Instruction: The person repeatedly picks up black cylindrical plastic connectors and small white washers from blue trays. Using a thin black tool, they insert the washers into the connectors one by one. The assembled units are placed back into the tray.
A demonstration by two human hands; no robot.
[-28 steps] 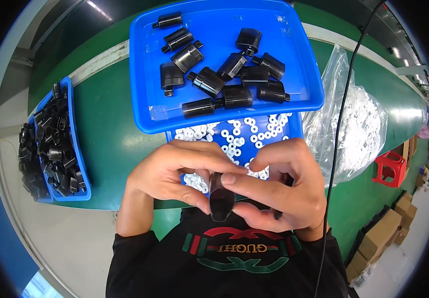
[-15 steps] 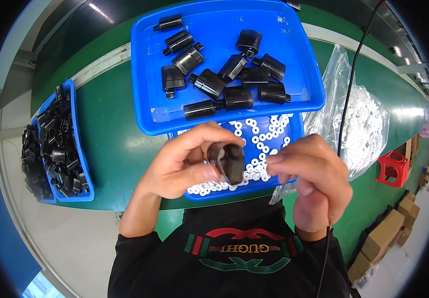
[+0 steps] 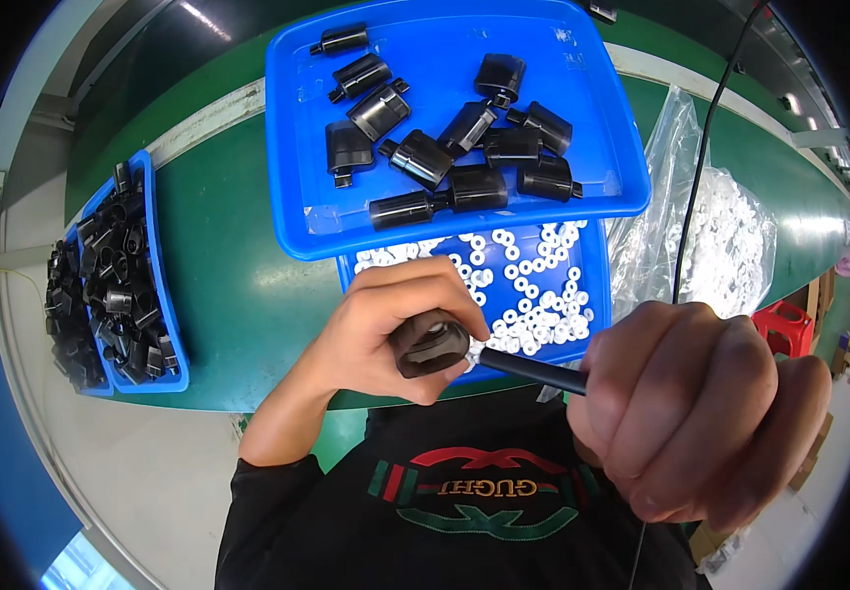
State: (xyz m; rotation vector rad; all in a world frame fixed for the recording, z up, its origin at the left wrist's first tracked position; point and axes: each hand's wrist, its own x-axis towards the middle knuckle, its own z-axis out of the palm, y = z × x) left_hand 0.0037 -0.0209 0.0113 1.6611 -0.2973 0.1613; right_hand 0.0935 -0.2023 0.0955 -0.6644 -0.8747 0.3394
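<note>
"Starting with the head view, what did each hand have?"

"The left hand (image 3: 371,323) was clamped round a black casing (image 3: 417,352), its hollow end turned up toward the camera. The right hand (image 3: 691,413) made a fist on a black rod (image 3: 533,371), which pointed left toward the casing."

"And where the two met?"

"A small white piece (image 3: 474,352) sat between the rod's tip and the left fingertips, right beside the casing. I couldn't tell whether it was a ring, or whether it touched the casing."

"Which step was that, to your mind?"

"Lining up, I judged: rod to white piece, with the casing held in the air by the near side of the near blue tray (image 3: 600,285), where white rings (image 3: 543,324) lay."

"What did the next move call for?"

"A steady left grip, I'd have said, and the rod kept straight on the white piece, since a slanted push could have knocked it aside."

"Anything else around?"

"More black parts (image 3: 420,159) lay in the far blue tray (image 3: 425,64). A heap of dark pieces (image 3: 115,285) filled the left blue tray (image 3: 158,256), and a clear bag (image 3: 656,197) rested on the tabletop (image 3: 228,295) at the right."
</note>
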